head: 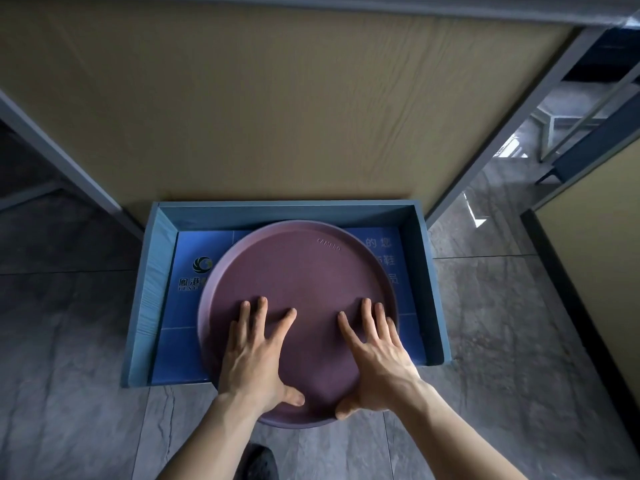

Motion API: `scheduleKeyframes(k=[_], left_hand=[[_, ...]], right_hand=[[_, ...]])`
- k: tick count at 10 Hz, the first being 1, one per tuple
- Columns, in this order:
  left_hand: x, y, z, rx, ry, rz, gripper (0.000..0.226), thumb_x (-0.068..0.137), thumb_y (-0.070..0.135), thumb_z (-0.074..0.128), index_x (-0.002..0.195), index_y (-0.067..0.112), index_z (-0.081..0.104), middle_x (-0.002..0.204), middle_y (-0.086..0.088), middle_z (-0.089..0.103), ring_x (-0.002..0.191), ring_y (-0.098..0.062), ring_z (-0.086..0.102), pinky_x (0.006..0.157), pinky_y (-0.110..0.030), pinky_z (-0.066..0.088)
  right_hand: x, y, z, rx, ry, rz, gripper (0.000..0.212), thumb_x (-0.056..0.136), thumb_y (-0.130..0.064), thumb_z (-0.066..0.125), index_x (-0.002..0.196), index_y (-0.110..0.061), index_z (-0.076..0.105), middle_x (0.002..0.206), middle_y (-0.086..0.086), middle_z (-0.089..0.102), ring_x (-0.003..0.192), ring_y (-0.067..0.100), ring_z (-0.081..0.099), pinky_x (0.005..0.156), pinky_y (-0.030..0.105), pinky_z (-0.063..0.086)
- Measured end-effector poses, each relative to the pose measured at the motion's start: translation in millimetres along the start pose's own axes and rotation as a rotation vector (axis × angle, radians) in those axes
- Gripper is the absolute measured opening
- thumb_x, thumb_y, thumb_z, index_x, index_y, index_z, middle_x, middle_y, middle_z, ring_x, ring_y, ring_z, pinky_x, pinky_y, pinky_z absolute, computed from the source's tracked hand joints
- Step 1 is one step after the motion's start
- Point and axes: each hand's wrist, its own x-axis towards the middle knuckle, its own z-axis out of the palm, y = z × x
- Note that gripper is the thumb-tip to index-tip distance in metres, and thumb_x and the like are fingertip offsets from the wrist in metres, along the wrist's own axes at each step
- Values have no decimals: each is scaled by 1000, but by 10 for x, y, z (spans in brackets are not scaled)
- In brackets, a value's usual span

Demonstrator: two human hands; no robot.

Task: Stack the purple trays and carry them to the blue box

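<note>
Here, a round purple tray (304, 289) sits in a shallow blue box (429, 271) on a grey tiled floor (502, 323), its near edge jutting out past the box's open front side. Whether more than one tray lies in the stack cannot be told from above, though a darker rim shows beneath the near edge. The left hand (256, 355) lies flat on the tray's face with fingers spread wide, thumb at the near rim; the right hand (375, 355) mirrors it, fingers splayed, thumb curled over the rim. Neither hand is closed around anything. The box floor is printed blue, with a swirl logo (202, 265) and white characters showing either side of the tray. A tan panel (277, 116) stands directly behind the box, framed by grey metal legs (485, 157). A dark shoe (258, 462) shows at the bottom edge.
</note>
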Motion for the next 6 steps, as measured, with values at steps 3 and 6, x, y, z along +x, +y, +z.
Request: scheduleKeyframes(k=[3, 6], left_hand=[[-195, -34, -166, -18, 15, 17, 121, 61, 75, 68, 155, 47, -3, 168, -3, -9, 154, -29, -3, 125, -47, 7], [-538, 93, -817, -52, 89, -21, 115, 61, 92, 45, 156, 45, -1, 169, -1, -1, 155, -28, -3, 125, -49, -4]], right_hand=[[-145, 29, -149, 15, -6, 27, 140, 53, -84, 71, 159, -39, -9, 165, 9, -27, 151, 32, -28, 123, 54, -13], [-636, -59, -676, 154, 63, 87, 119, 62, -97, 37, 159, -43, -4, 169, 3, -15, 154, 24, -21, 122, 54, -14]])
